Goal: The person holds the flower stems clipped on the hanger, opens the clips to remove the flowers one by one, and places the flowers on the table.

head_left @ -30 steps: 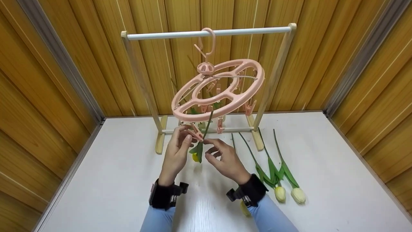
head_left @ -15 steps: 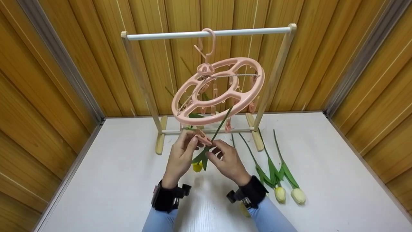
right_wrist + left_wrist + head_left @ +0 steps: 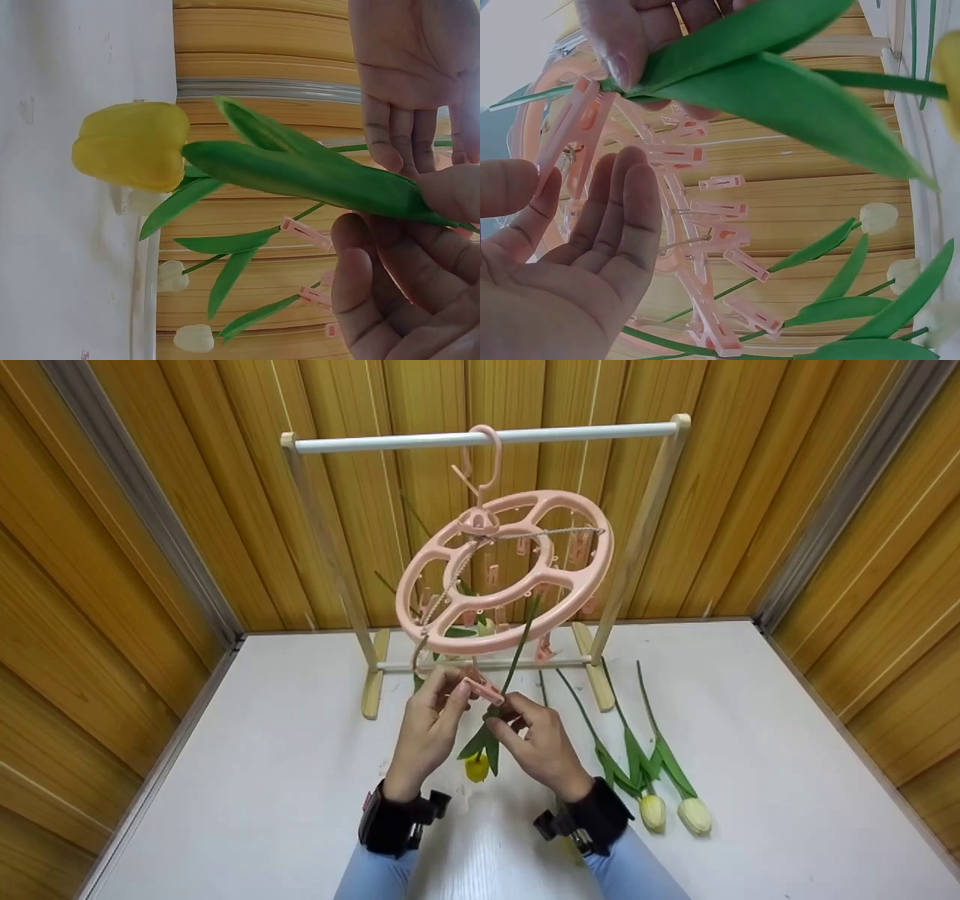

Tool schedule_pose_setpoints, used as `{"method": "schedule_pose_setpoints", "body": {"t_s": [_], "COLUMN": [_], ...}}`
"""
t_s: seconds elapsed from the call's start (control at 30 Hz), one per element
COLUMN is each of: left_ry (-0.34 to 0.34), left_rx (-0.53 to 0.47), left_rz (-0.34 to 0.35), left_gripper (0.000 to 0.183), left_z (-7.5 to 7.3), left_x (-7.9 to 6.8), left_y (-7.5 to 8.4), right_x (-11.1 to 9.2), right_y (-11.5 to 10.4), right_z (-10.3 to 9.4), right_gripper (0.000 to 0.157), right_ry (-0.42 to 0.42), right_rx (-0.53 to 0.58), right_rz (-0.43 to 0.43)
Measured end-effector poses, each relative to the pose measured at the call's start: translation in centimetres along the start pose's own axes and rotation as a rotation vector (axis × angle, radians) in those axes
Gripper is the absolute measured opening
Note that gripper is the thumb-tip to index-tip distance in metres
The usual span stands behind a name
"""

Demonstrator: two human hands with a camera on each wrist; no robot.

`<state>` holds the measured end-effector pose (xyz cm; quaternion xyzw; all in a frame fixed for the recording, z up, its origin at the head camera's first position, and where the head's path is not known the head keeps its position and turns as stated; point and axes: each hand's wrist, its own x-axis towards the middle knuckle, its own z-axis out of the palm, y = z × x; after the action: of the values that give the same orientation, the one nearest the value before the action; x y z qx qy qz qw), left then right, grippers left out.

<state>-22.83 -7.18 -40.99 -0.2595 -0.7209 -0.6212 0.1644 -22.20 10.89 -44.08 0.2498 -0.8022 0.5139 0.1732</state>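
My left hand pinches a pink clothespin between thumb and index finger, the other fingers relaxed below it in the left wrist view. The clothespin's tip lies right at the stem of a yellow tulip. My right hand pinches that stem just where the green leaves begin. The tulip hangs head down, its stem slanting up past the ring of a pink round clip hanger. In the right wrist view the yellow bloom shows large, close over the white table.
The hanger hooks over a white bar on a wooden rack. White tulips hang head down from its other clothespins. More tulips lie on the table to the right, one partly under my right wrist. Wood-patterned walls enclose the table.
Both hands have shifted right and slightly nearer to me with the clothespin and yellow tulip. The hanger has turned. My right thumb and fingers have closed in on the stem.
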Motion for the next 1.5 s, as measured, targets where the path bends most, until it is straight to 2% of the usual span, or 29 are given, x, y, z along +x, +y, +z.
{"method": "schedule_pose_setpoints", "body": {"t_s": [0.23, 0.4, 0.53, 0.73, 1.5], "left_ry": [0.046, 0.079, 0.075, 0.077, 0.062], "left_rx": [-0.020, -0.054, -0.104, -0.096, -0.051], "left_rz": [0.042, 0.035, 0.011, -0.010, 0.004], "left_gripper": [0.012, 0.012, 0.020, 0.034, 0.026], "left_z": [0.5, 0.7, 0.8, 0.7, 0.6], "left_x": [0.0, -0.1, -0.1, -0.1, -0.1], "left_y": [-0.2, -0.1, -0.1, -0.1, -0.1], "right_x": [-0.5, -0.9, -0.9, -1.0, -0.9], "right_y": [-0.1, 0.0, 0.1, 0.2, 0.5], "right_z": [-0.1, -0.3, -0.4, -0.6, -1.2], "right_gripper": [0.007, 0.010, 0.010, 0.010, 0.005], "right_ry": [0.007, 0.025, 0.025, 0.017, 0.065], "right_rx": [0.028, 0.021, 0.010, 0.022, -0.020], "right_rz": [0.006, -0.005, -0.007, -0.019, -0.085]}}
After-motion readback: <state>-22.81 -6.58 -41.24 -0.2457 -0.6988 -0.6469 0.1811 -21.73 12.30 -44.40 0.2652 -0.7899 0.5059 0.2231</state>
